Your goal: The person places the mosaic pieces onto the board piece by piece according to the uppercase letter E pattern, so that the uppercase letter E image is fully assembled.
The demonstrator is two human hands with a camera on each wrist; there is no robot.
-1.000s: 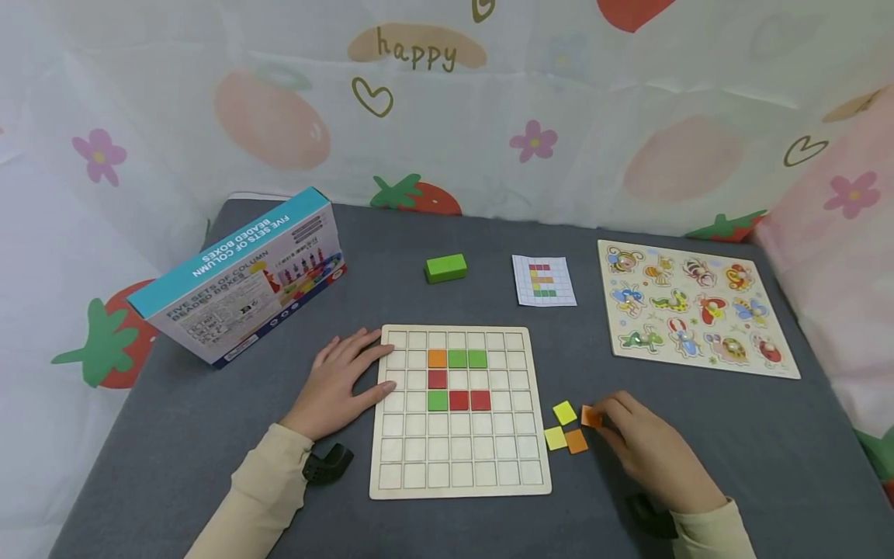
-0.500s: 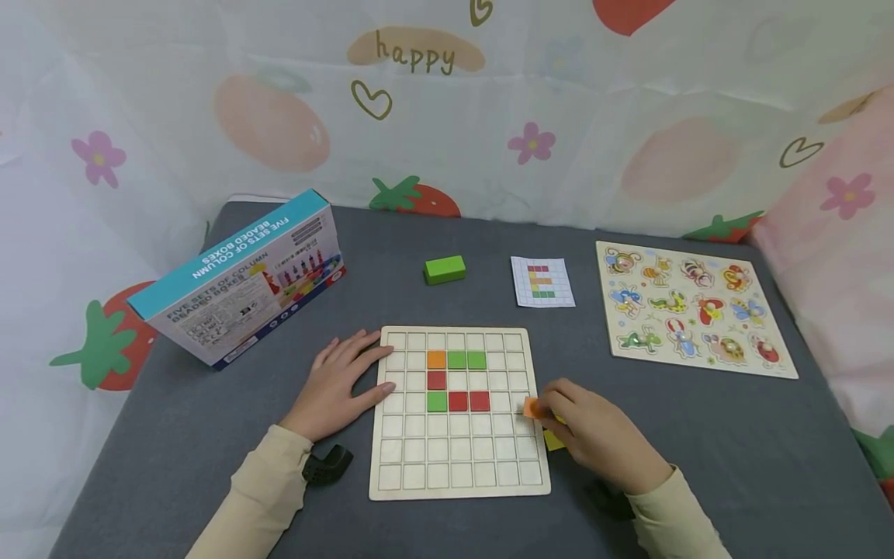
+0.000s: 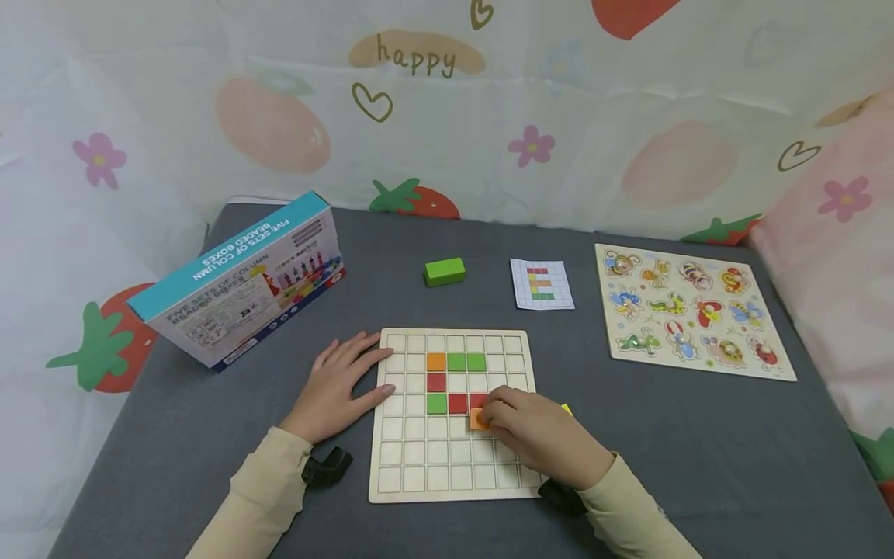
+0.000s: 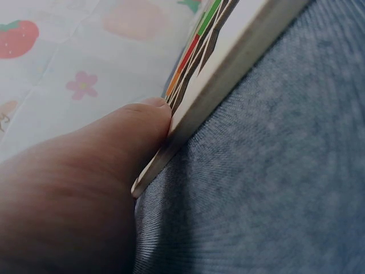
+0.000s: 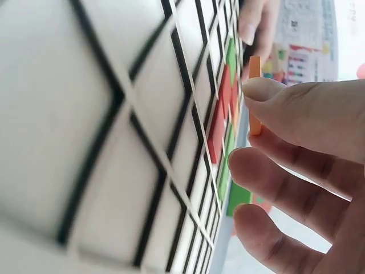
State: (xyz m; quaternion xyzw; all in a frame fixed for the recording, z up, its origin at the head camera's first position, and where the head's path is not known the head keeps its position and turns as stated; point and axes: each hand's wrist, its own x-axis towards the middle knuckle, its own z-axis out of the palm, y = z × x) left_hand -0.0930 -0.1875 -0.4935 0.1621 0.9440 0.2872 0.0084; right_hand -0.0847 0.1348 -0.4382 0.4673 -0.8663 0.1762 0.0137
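Note:
My right hand (image 3: pixel 541 431) pinches an orange square tile (image 3: pixel 478 420) between thumb and fingers, over the wooden grid board (image 3: pixel 414 453). In the right wrist view the orange tile (image 5: pixel 255 97) stands on edge, apart from the board. Set in the grid are an orange tile (image 3: pixel 436 362), two green tiles (image 3: pixel 466 362) beside it, a red tile (image 3: pixel 436 382), a lower green tile (image 3: pixel 436 404) and two more red tiles (image 3: pixel 457 404), one partly covered by my right hand. My left hand (image 3: pixel 338 388) rests at the board's left edge, fingers spread, thumb touching the rim.
A yellow tile (image 3: pixel 566 408) peeks out behind my right hand; other loose tiles are hidden there. Farther back lie a green block (image 3: pixel 445 272) and a pattern card (image 3: pixel 542 284). A box (image 3: pixel 244 287) stands left, an insect puzzle board (image 3: pixel 698 310) lies right.
My right hand has picked the orange tile off the table right of the board and carried it left over the grid. My left hand has stayed in place.

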